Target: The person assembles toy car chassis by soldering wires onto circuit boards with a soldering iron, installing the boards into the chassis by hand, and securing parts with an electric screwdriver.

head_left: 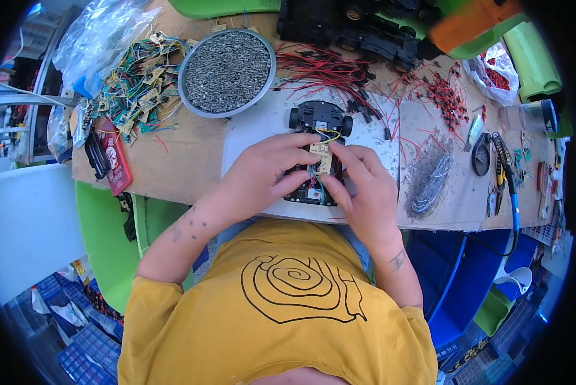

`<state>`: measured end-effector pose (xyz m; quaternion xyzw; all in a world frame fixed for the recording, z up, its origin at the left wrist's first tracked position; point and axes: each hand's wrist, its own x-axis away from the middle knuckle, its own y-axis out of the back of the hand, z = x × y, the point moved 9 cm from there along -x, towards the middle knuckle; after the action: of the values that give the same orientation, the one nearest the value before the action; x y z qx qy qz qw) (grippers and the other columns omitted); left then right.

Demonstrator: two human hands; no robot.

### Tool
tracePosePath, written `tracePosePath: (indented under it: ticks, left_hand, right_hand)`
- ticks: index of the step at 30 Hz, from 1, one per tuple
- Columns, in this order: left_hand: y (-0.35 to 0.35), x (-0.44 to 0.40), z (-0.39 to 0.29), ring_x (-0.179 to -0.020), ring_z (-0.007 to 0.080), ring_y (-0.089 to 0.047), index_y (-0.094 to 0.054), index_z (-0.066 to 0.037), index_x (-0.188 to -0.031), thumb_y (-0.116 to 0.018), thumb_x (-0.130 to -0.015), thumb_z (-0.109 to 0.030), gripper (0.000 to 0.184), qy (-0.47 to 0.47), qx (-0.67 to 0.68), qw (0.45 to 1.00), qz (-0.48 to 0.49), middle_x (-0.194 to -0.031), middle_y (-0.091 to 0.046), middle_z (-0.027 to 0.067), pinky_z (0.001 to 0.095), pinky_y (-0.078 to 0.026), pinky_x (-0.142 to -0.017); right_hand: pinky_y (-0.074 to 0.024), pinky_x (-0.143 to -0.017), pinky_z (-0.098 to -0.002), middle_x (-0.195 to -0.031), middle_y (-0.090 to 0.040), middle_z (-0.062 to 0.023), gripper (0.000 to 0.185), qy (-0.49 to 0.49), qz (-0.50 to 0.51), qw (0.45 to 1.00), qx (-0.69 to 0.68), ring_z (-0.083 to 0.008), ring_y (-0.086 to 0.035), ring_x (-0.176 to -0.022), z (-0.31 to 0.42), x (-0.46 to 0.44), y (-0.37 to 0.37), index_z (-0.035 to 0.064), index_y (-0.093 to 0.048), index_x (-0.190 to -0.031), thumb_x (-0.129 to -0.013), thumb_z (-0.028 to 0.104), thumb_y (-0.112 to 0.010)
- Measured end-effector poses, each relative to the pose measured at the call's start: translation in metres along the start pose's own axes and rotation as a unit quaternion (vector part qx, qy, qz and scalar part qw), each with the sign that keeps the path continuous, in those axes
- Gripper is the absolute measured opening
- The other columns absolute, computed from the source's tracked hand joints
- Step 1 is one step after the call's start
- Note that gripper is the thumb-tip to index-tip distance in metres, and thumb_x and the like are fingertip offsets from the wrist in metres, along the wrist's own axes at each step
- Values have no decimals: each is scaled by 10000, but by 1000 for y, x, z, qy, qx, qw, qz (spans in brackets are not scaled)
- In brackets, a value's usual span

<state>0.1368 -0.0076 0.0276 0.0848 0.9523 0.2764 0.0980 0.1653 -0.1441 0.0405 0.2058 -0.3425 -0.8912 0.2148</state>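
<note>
A black toy car chassis (319, 115) lies on the white sheet in front of me, its wheels at the far end. Over its middle sits a small tan circuit board (322, 158) with yellow, red, blue and green wires running off it. My left hand (269, 167) grips the board's left side, fingertips at its upper edge and thumb low by the wires. From the right, my right hand (368, 183) closes on the same board with index finger and thumb. Whether the board is seated in the chassis cannot be seen under the fingers.
A round tray of small metal screws (227, 74) stands behind my left hand, beside a heap of wired circuit boards (144, 83). Red wires (326, 70) and black car bodies (378, 38) lie at the back. Solder wire (432, 183) and a soldering iron (514, 192) are rightward.
</note>
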Motion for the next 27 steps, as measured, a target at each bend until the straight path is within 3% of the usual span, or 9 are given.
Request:
tracePosePath:
  ticks: [1,4,6,7,9,19,27]
  left_hand:
    - [1,-1,-2,-1124,298,-595,-661,-39,-1078,-701,-797,-41,285,2,-5,1000,-3,-1240,-609,132,351,-489,-920]
    - [21,-2,-4,-1056,296,-612,-681,-50,-1042,-709,-783,-61,261,-13,-28,999,-19,-1190,-626,117,362,-498,-868]
    - [66,-5,0,-950,282,-603,-703,-66,-963,-725,-762,-106,206,-33,-259,952,-160,-1052,-644,91,390,-465,-814]
    - [75,-10,5,-950,282,-603,-703,-66,-963,-725,-762,-106,206,-32,-260,951,-162,-1052,-644,91,390,-465,-814]
    - [106,-13,17,-914,250,-542,-709,-106,-867,-735,-731,-172,154,71,-447,856,-251,-943,-619,53,405,-380,-803]
    - [113,-8,22,-906,231,-546,-686,-118,-812,-719,-750,-174,90,45,-428,861,-273,-819,-654,9,404,-336,-822]
    - [108,-5,15,-925,223,-559,-708,-128,-822,-694,-775,-181,73,5,-501,815,-293,-794,-670,4,411,-340,-864]
  right_hand:
    - [-502,-623,-367,-969,-620,-100,418,16,-8,1000,16,-286,-629,-747,0,-2,-2,74,-635,-1134,-750,176,-765]
    - [-508,-645,-359,-977,-620,-100,401,-2,0,1000,10,-281,-630,-756,-1,-6,-1,66,-648,-1106,-738,164,-773]
    - [-512,-657,-350,-979,-617,-101,397,-3,8,1000,11,-277,-626,-757,2,-5,-3,59,-657,-1091,-726,156,-781]
    - [-513,-658,-348,-976,-616,-100,397,-1,2,1000,10,-273,-625,-760,2,-5,-2,57,-656,-1093,-728,153,-780]
    - [-513,-658,-346,-973,-616,-99,397,0,-4,1000,13,-270,-624,-763,2,-3,-2,56,-654,-1095,-730,150,-779]
    - [-515,-653,-337,-975,-617,-98,408,-4,-10,1000,8,-262,-626,-764,0,-2,-3,53,-648,-1105,-729,139,-781]
    - [-519,-660,-333,-983,-618,-96,393,3,-15,1000,5,-263,-631,-761,0,-3,-1,48,-659,-1087,-731,158,-782]
